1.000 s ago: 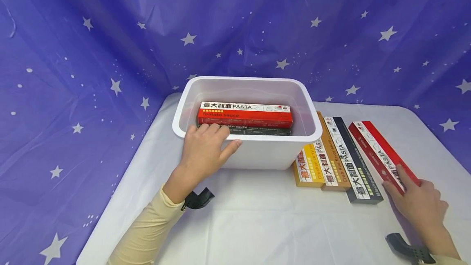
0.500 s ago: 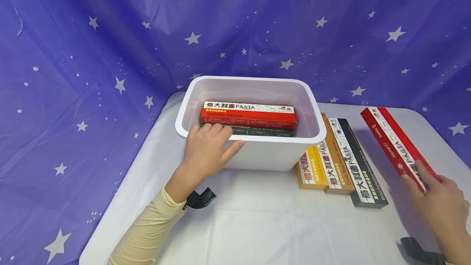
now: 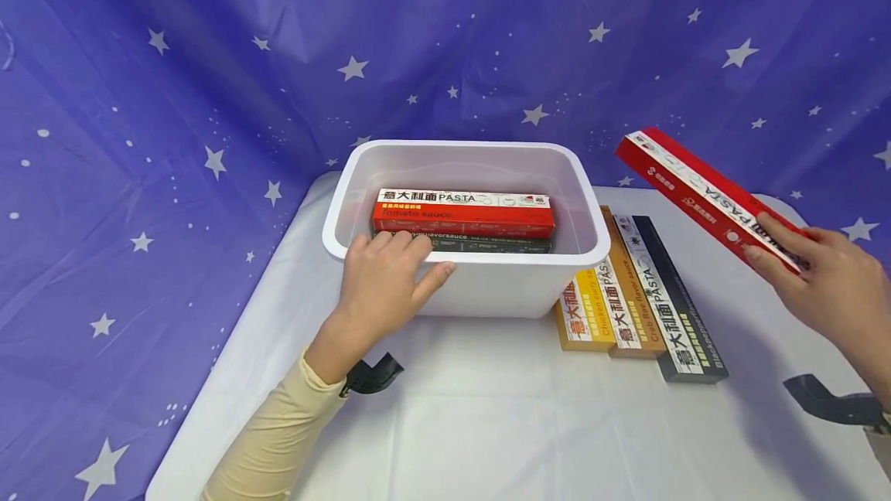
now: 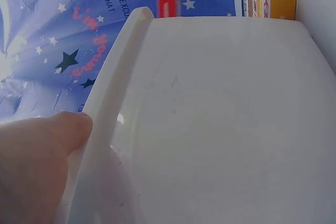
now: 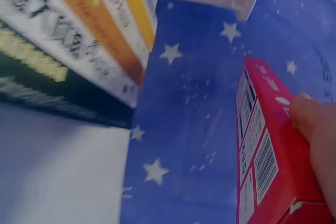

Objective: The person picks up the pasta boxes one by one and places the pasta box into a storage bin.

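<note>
While a red pasta box [image 3: 710,195] hangs tilted above the right side of the table [image 3: 487,408], the right hand [image 3: 828,273] pinches its near end. Well apart, the left hand [image 3: 383,281] grips the rim of a white bin [image 3: 501,288] holding a tomato-sauce box [image 3: 464,219]; just right lies a row of pasta boxes [image 3: 632,308].

The left sleeve [image 3: 284,433] is pale beige and creased, ending in a plain cuff [image 3: 319,379]. A black, bent bracket [image 3: 374,376] juts out beside it; a similar dark mount [image 3: 831,402] sits by the right sleeve [image 3: 879,443].
</note>
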The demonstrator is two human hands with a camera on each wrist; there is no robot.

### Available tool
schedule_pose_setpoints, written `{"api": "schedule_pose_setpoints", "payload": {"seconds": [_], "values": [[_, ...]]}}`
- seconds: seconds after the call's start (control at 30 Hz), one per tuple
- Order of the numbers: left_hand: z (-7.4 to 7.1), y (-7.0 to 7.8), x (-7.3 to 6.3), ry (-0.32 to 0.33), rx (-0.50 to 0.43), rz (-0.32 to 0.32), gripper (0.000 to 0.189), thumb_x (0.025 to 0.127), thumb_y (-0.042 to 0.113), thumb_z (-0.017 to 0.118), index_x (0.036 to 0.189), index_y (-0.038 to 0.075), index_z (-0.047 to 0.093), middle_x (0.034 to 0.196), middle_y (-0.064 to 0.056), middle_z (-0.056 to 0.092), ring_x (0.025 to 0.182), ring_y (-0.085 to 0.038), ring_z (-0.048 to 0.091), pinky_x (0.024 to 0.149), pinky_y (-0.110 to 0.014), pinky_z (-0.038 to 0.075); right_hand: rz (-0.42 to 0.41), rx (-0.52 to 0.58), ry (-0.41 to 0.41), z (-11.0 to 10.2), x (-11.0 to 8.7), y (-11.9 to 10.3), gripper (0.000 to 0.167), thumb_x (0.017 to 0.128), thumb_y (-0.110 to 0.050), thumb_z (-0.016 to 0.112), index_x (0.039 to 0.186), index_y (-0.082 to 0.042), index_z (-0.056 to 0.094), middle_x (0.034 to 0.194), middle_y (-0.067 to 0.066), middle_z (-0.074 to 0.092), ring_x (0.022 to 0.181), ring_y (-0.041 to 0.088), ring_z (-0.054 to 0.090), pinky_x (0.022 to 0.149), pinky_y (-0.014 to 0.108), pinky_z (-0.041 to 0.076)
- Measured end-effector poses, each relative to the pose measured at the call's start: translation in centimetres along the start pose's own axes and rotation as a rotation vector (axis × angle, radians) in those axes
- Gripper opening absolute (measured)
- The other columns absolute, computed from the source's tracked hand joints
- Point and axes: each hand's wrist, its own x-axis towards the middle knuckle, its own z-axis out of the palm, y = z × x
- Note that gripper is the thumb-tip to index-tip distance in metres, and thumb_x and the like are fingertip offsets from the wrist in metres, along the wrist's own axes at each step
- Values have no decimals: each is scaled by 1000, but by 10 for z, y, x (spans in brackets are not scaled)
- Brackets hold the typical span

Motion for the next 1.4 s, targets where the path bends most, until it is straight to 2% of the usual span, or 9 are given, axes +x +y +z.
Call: {"api": "schedule_pose_setpoints", "payload": {"seconds": [0.13, 0.3, 0.6, 0.83, 1.03, 1.23, 1.4], "values": [[-1, -1, 0, -5, -1, -4, 42, 95, 54, 63, 85, 14, 61, 76, -5, 64, 74, -27, 63, 67, -43, 42, -111, -8, -14, -16, 23, -19, 62, 103, -43, 55, 156, -18, 34, 132, 42, 41, 110, 61, 40, 84, 76, 40], [-1, -1, 1, -6, 0, -8, 42, 95, 54, 62, 85, 14, 61, 77, -5, 65, 75, -28, 63, 68, -43, 42, -248, -42, -50, -27, 47, -45, 61, 103, -40, 55, 156, -19, 36, 134, 40, 41, 114, 59, 40, 86, 75, 40], [0, -2, 0, -3, -1, -7, 42, 94, 54, 63, 84, 13, 61, 76, -5, 65, 74, -28, 63, 67, -43, 43, -404, 10, -99, -33, 70, -100, 62, 100, -38, 62, 155, -23, 40, 142, 34, 44, 117, 55, 44, 83, 70, 49], [0, -2, -1, 2, -10, -9, 40, 94, 53, 64, 84, 14, 61, 77, -5, 65, 74, -27, 63, 67, -43, 43, -551, 1, -105, -36, 77, -146, 61, 96, -40, 67, 152, -27, 47, 140, 31, 51, 116, 52, 52, 87, 66, 51], [1, -1, 0, 7, -13, -2, 40, 94, 53, 64, 85, 14, 62, 77, -5, 66, 75, -27, 64, 66, -42, 43, -661, 45, -105, -34, 75, -174, 60, 92, -38, 73, 148, -27, 53, 140, 30, 54, 118, 50, 56, 93, 64, 49], [0, 0, 1, 5, -11, -1, 39, 94, 52, 65, 85, 14, 62, 78, -5, 67, 75, -26, 65, 66, -41, 43, -835, 108, -51, -25, 75, -195, 56, 89, -34, 77, 141, -23, 61, 127, 27, 64, 105, 42, 64, 85, 56, 53], [1, 0, 1, 11, 1, 4, 40, 94, 52, 65, 84, 14, 62, 76, -6, 66, 72, -27, 63, 67, -42, 43, -962, 114, -22, -17, 74, -213, 53, 87, -34, 78, 137, -22, 65, 116, 22, 67, 89, 34, 66, 76, 50, 54]]}}
